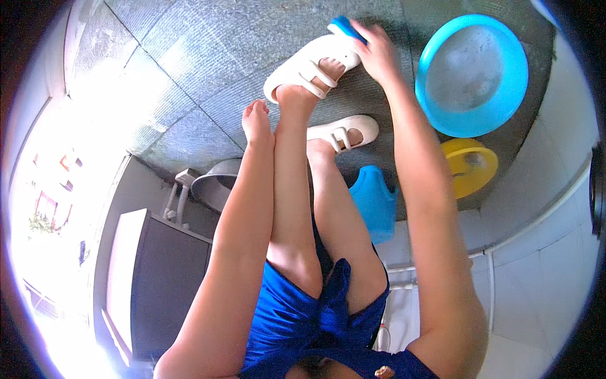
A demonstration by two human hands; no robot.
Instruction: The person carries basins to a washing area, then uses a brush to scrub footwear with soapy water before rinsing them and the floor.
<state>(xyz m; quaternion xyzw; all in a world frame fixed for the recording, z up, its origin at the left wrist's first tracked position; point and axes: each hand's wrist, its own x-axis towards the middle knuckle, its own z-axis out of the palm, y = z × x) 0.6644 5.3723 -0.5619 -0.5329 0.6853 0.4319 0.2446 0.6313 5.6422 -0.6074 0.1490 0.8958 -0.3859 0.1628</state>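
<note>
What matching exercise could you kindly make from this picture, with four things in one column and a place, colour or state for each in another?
Column one
1. Brush
2. Shoes
3. Left hand
4. Blue basin

Column two
A. Beside a shin
B. Holds sudsy water
C. In the right hand
D. White

Right pairs: 1-C, 2-D, 3-A, 4-B

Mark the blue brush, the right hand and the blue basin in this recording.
Blue brush [348, 28]: head view, on its blue body.
Right hand [379, 54]: head view, middle of the hand.
Blue basin [516, 79]: head view, right side of its wall.
</note>
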